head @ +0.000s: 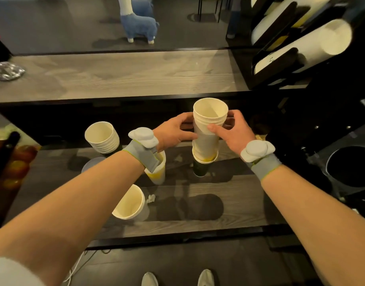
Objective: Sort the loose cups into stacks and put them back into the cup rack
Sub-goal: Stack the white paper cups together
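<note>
While both of your hands are wrapped round the tall stack of white paper cups [205, 139], the left hand [175, 131] curled on its left wall and the right hand [234, 131] gripping just under the top rims with the thumb across the front, hold the column straight and squeeze lightly, because thin paper walls buckle and a long nested stack bends at its joints. It stands upright towards the far edge of the counter [239, 203], right of the middle, with its foot in the mouth of a dark cup [200, 169] that has a yellow lining; whether it is fully seated cannot be told from here. That bottom cup looks like a different kind, so you would probably do well to part it off first: steady it low with one hand, lift with the other and twist a little, since tapered cups wedge. The rolled rims at the top show as tight rings, smooth and matte. The cup rack [278, 62] rises at the far right corner, black, with slanted channels where white stacks lie on their sides, so you will have to tip the column to match them. Towards the left edge stands a shorter stack [102, 138] with many rims, and near the front edge another stack [131, 205] leans
</note>
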Tool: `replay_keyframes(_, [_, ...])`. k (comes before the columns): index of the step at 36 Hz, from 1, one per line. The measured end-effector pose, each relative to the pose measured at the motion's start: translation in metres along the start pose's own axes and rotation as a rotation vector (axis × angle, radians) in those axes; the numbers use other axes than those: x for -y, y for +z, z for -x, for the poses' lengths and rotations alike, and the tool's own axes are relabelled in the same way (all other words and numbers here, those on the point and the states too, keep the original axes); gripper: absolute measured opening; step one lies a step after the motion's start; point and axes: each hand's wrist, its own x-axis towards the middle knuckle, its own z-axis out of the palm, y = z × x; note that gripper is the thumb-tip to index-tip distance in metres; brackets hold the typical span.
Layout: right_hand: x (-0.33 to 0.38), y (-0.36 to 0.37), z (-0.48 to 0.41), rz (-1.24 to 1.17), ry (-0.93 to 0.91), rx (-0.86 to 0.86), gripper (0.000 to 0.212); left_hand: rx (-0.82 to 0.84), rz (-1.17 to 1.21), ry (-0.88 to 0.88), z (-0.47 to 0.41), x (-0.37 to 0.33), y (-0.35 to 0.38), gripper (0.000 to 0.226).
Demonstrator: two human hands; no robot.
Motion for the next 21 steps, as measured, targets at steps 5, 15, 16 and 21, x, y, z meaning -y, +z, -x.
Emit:
replay_keyframes(5, [0.013,-0.004,0.003,-0.020,-0.049,-0.024,0.067,-0.039,-0.050,0.057,0.007,-0.013,0.000,0.079])
replay_keyframes(15, [0.055,-0.016,0.011,-0.035,-0.167,-0.053,0.075,-0.154,-0.063,0.229,0.027,-0.049,-0.015,0.073])
replay_keyframes(16, [0.061,-0.017,0.012,-0.041,-0.186,-0.039,0.073,-0.170,-0.065,0.248,0.029,-0.052,-0.019,0.070])
replay_keyframes(21, [0.088,-0.010,0.015,-0.039,-0.257,0.029,0.074,-0.191,-0.046,0.262,0.038,-0.058,-0.045,0.076])
